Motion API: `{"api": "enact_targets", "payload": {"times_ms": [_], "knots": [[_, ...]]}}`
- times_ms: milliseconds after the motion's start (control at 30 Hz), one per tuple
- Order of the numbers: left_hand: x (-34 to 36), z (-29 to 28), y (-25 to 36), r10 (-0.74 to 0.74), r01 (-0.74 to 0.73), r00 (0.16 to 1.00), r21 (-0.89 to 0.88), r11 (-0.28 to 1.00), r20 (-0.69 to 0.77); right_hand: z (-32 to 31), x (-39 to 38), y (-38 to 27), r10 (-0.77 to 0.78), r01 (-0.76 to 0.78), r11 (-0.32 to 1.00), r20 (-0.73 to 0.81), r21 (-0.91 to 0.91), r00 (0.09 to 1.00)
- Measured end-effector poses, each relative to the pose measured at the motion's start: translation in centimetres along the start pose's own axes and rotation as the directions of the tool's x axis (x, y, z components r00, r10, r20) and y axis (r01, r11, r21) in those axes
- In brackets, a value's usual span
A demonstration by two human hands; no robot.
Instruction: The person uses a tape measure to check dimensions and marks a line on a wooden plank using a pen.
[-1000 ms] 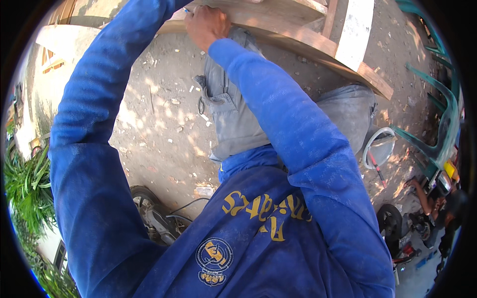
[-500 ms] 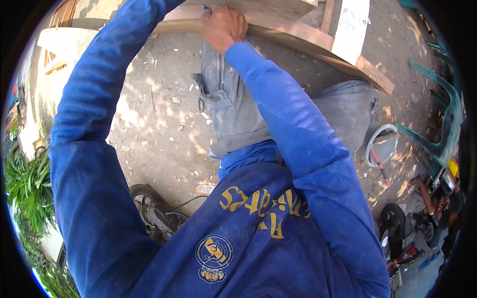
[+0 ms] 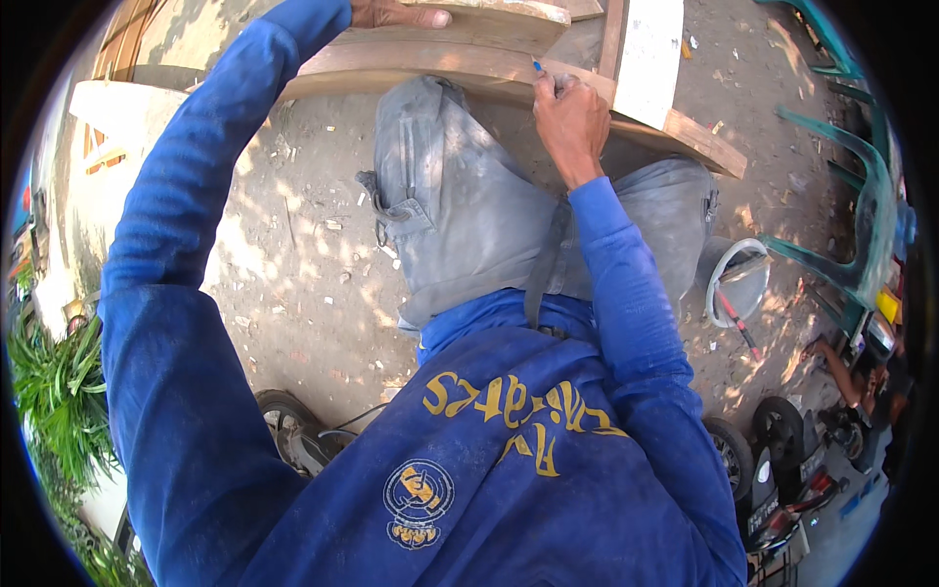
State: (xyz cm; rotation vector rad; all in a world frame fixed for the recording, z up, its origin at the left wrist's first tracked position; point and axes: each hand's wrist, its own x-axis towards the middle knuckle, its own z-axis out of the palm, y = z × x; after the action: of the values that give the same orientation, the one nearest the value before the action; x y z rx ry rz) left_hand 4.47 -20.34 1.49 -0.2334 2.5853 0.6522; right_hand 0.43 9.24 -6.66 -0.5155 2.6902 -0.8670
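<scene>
My right hand (image 3: 570,122) is closed in a pinch at the near edge of a long wooden beam (image 3: 440,61). From its fingertips a small blue tip (image 3: 537,66) sticks out, apparently the end of a pen or pencil; the rest is hidden in the fingers. Farther left, at the top of the view, my left hand (image 3: 401,15) rests on a second wooden board (image 3: 479,29) behind the beam. Its thumb lies stretched out flat, while the other fingers are mostly out of sight.
A pale flat board (image 3: 648,59) crosses the beam's right part. On the right stand a bucket (image 3: 740,284) with a red-handled tool and a green plastic chair (image 3: 861,225). Motorcycles (image 3: 782,470) and another person's arm (image 3: 839,372) are at lower right; plants (image 3: 59,382) at left.
My right hand has moved right along the beam with the blue-tipped thing. My left hand has come into view at the top. The wood appears slightly farther left.
</scene>
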Motion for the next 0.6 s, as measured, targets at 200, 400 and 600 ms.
{"api": "enact_targets", "payload": {"times_ms": [200,400,600], "knots": [[-0.1,0.4,0.9,-0.061,0.060,0.998,0.040,0.997,0.017,0.3,-1.6,-2.8,-0.033,0.029,0.993,0.031,0.111,0.999],[0.7,0.7,-0.4,-0.177,0.189,0.981,0.164,0.968,-0.083,9.3,0.0,-11.9,-0.262,0.220,0.959,0.260,0.178,0.929],[0.6,0.6,0.2,-0.193,0.200,0.979,0.160,0.967,-0.058,14.2,0.7,-15.9,-0.273,0.221,0.951,0.250,0.218,0.929]]}}
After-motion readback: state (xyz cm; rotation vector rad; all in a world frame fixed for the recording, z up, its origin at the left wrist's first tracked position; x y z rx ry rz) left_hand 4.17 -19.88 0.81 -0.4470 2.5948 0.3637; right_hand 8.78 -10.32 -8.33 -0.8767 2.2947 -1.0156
